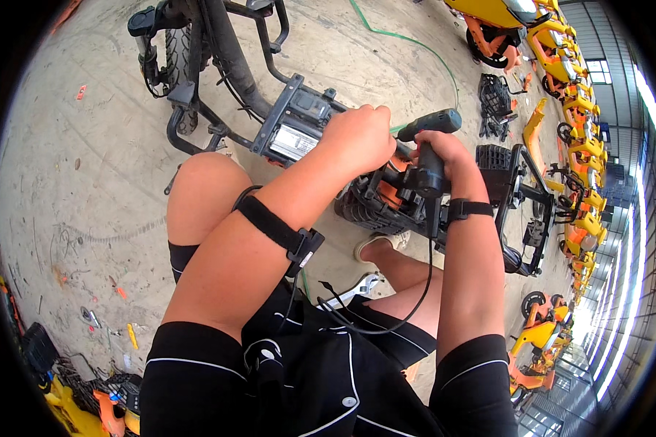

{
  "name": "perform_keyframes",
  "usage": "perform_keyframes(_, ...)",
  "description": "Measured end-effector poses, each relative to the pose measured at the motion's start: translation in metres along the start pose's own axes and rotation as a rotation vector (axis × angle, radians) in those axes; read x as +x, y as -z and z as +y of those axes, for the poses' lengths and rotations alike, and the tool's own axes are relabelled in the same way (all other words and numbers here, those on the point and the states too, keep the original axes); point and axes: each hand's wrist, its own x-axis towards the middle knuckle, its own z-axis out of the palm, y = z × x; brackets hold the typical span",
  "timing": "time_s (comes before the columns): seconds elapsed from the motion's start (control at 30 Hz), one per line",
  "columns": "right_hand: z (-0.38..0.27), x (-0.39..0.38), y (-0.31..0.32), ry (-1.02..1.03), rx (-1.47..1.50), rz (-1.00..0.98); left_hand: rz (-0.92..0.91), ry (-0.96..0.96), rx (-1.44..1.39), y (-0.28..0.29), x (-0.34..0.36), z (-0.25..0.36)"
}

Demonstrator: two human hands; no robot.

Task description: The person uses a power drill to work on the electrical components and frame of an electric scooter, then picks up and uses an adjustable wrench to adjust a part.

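Note:
My right hand (448,153) grips a black power drill (430,178) with a cord hanging down, its nose pointing left toward my left hand. My left hand (357,138) has its fingers curled closed just left of the drill's tip, over the stripped scooter frame (251,87); what it holds, if anything, is hidden by the fingers. A dark battery housing (310,105) with a white label sits on the frame beside that hand. Orange parts (390,193) show inside the frame below the drill. A silver wrench (361,288) lies lower, near my legs.
Rows of yellow and orange scooters (583,146) line the right side. Black plastic parts (496,102), a yellow panel (533,124) and a green hose (408,40) lie on the concrete floor (95,160). More parts (109,404) are piled at the lower left.

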Motion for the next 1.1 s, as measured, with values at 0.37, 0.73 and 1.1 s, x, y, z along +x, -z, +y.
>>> perform_keyframes(0.37,0.0,0.011,-0.036,-0.075,0.823,0.136,0.045,0.046,-0.002,0.004,0.006,0.005)
perform_keyframes(0.73,0.001,0.056,-0.016,-0.131,0.852,-0.01,0.138,0.037,-0.015,0.014,0.004,-0.004)
perform_keyframes(1.1,0.002,0.015,0.011,-0.146,0.265,-0.099,0.061,0.039,-0.004,0.018,0.001,-0.004)
